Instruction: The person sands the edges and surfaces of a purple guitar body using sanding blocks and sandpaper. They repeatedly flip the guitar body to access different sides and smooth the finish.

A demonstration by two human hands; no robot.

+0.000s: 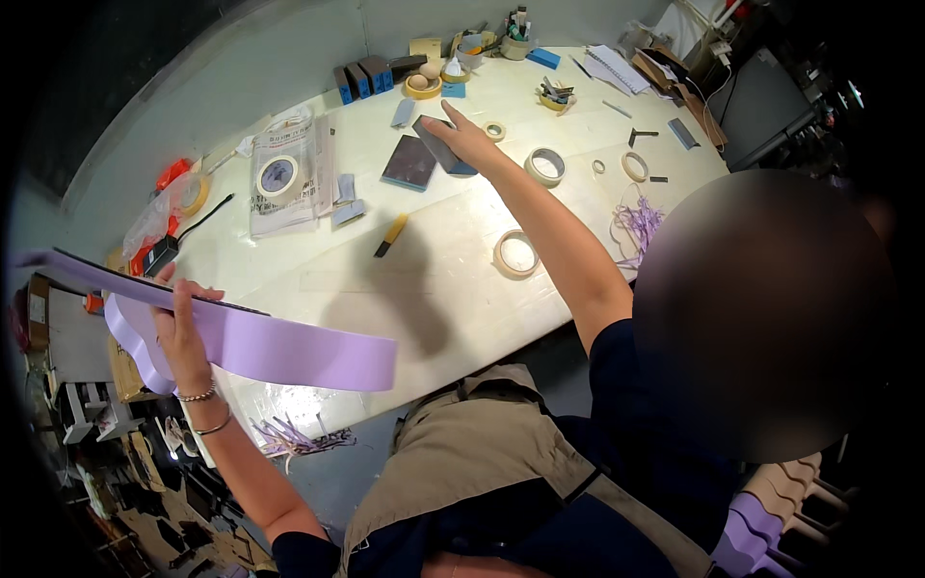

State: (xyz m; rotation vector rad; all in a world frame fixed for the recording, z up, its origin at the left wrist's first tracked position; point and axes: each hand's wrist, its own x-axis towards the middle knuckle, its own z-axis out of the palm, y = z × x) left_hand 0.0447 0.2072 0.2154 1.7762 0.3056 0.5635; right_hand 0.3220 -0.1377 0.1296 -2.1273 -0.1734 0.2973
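On the left, my left hand is closed around a lilac ukulele where its neck meets the body. The ukulele is tipped on its side above the near left of the table, with the dark fingerboard edge facing up. My right hand reaches far across the table and grips a dark sanding block, which looks tilted; some fingers are hidden. Just left of that block lies a dark square abrasive pad. A yellow and black cutter knife lies between my hands.
Masking tape rolls lie about the white table. Newspaper under a tape roll is at left; dark blocks stand at the back. Purple tape scraps lie at right. A blurred round shape covers the right side.
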